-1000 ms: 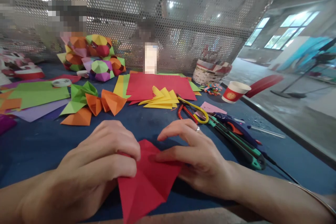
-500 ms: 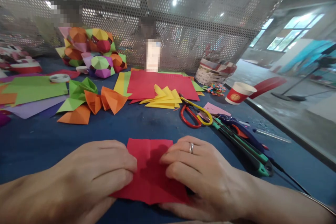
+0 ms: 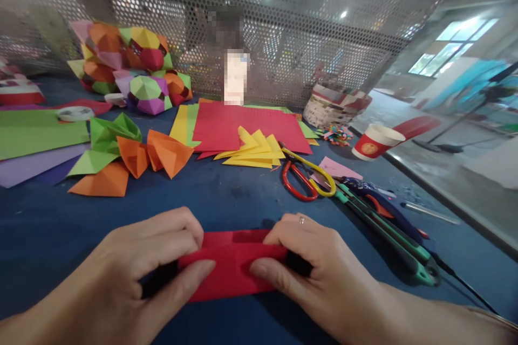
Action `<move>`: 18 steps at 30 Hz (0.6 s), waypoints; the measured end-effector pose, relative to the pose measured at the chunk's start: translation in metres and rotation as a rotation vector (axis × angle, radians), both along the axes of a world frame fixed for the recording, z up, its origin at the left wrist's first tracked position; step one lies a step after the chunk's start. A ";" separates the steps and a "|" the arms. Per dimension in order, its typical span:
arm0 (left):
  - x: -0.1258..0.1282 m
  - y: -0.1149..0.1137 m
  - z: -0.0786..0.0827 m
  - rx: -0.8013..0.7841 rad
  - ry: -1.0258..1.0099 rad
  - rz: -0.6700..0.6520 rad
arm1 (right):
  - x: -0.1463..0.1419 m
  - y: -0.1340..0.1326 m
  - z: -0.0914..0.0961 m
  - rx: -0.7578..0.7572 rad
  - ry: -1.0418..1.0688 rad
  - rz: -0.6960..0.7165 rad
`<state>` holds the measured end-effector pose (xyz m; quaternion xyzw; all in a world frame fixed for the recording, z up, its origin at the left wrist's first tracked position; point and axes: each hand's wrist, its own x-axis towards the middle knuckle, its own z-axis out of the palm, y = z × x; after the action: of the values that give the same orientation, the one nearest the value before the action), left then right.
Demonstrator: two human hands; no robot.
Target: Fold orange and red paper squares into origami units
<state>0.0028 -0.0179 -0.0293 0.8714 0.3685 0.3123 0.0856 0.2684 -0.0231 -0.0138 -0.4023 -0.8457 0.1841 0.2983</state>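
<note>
A sheet of red paper point(image 3: 232, 272) is between my two hands at the front of the blue table, its near part bent up into a fold. My left hand point(image 3: 162, 264) pinches its left side, thumb on the near face and fingers behind the upper edge. On the opposite side my right hand point(image 3: 303, 269), with a ring on one finger, grips the paper the same way. Beyond the hands lie folded yellow paper pieces point(image 3: 254, 150) on a stack of red sheets point(image 3: 226, 125). Scissors point(image 3: 307, 178) with red and yellow handles rest to their right.
Folded orange pieces point(image 3: 168, 153) and green sheets point(image 3: 40, 132) lie at left, with paper polyhedra point(image 3: 148, 94) behind. At right are a green cutter point(image 3: 388, 234), a dark blue tool with a cord point(image 3: 399, 215), a paper cup point(image 3: 374, 143) and a woven basket point(image 3: 334, 108).
The red paper lay nearly flat; now its near edge is lifted and bent over. Both thumbs have come up onto its near face. The view has shifted slightly.
</note>
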 end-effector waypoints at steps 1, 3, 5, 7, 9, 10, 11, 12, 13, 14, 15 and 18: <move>0.003 0.003 0.001 -0.004 -0.003 0.011 | -0.001 0.002 -0.001 -0.006 -0.036 -0.029; 0.005 0.006 0.001 0.000 -0.004 0.040 | -0.002 0.005 -0.004 0.019 -0.105 -0.060; 0.005 0.007 -0.003 0.024 0.001 0.071 | -0.001 0.007 -0.006 0.065 -0.152 -0.068; 0.003 0.008 -0.008 0.060 0.009 0.096 | -0.001 0.008 -0.007 0.102 -0.176 -0.071; 0.001 0.009 -0.013 0.092 0.018 0.118 | -0.001 0.008 -0.008 0.123 -0.193 -0.078; 0.000 0.009 -0.015 0.103 0.019 0.128 | -0.001 0.008 -0.008 0.132 -0.200 -0.083; 0.000 0.010 -0.016 0.111 0.015 0.135 | -0.001 0.008 -0.008 0.137 -0.205 -0.089; 0.000 0.010 -0.017 0.112 0.009 0.141 | -0.001 0.009 -0.007 0.135 -0.210 -0.093; 0.000 0.011 -0.017 0.105 0.006 0.143 | -0.001 0.009 -0.007 0.130 -0.214 -0.096; 0.000 0.011 -0.018 0.097 0.003 0.142 | -0.001 0.010 -0.007 0.121 -0.214 -0.098; 0.001 0.011 -0.017 0.084 0.004 0.141 | -0.001 0.010 -0.007 0.109 -0.212 -0.101; 0.002 0.013 -0.016 0.059 0.013 0.142 | -0.002 0.011 -0.005 0.072 -0.201 -0.118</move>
<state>0.0046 -0.0051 -0.0455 0.8471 0.4207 0.3227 0.0353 0.2660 -0.0121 -0.0193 -0.4568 -0.8523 0.0943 0.2367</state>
